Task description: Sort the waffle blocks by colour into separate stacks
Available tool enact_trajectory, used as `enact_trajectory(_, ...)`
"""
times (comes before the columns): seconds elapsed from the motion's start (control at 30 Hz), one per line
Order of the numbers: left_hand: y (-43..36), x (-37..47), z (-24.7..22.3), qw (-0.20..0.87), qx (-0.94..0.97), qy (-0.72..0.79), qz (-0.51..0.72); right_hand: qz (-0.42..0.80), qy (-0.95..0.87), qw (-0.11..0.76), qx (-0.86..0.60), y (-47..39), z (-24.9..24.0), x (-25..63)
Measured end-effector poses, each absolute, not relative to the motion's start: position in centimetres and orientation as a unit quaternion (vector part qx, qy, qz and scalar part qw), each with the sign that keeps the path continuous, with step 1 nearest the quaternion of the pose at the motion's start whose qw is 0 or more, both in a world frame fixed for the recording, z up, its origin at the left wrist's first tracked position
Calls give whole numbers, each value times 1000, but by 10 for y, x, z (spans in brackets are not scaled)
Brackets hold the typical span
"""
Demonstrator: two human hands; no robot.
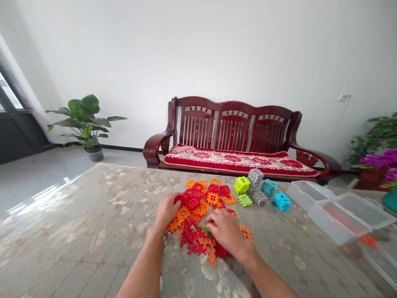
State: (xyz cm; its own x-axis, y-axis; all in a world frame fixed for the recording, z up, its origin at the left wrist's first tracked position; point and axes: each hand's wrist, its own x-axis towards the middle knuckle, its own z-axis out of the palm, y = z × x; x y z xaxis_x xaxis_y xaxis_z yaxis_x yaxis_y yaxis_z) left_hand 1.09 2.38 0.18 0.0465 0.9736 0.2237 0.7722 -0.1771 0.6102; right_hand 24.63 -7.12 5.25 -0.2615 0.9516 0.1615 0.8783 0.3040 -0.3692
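Observation:
A loose pile of red and orange interlocking plastic tiles (192,238) with notched edges lies on the table in front of me. My left hand (167,210) is at the pile's left side, its thumb and fingers closed on a red tile (186,199). Over the right part of the pile is my right hand (228,231), fingers curled inward; what they hold, if anything, is hidden. A green tile (203,227) shows just left of its fingertips. An orange tile with window bars (213,198) lies between and beyond both hands.
Beyond the pile to the right stand yellow-green (242,185), grey (256,177) and blue (282,200) stacked tiles, with a flat lime tile (245,200). Clear plastic boxes (339,219) sit at the right. A wooden bench (234,124) stands behind the table (77,231).

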Motion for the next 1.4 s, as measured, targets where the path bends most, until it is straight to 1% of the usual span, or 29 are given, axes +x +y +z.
enact_trajectory(0.27, 23, 12, 4, 173, 699, 624, 304, 113, -786, 43, -607, -56, 69, 230)
enact_trajectory(0.57, 25, 10, 1, 170, 701, 624, 301, 65, -786, -12, -614, -53, 70, 218)
enact_trajectory(0.67, 25, 10, 0, 170, 701, 622, 303, 54, -770, 16, -636, -51, 70, 222)
enact_trajectory(0.83, 23, 11, 3, 171, 701, 623, 302, 67, -746, 99, -655, -46, 69, 241)
enact_trajectory(0.93, 22, 12, 5, 170, 699, 626, 301, 76, -738, 177, -647, -42, 68, 258)
enact_trajectory(1.07, 23, 11, 4, 172, 700, 625, 301, 4, -728, 287, -622, -43, 62, 280)
enact_trajectory(1.17, 25, 10, 1, 176, 701, 624, 298, -14, -733, 297, -612, -48, 49, 293)
enact_trajectory(1.27, 26, 10, 1, 177, 702, 623, 297, 30, -716, 286, -636, -50, 35, 302)
enact_trajectory(1.4, 25, 10, 3, 177, 705, 619, 298, 86, -669, 308, -671, -44, 27, 311)
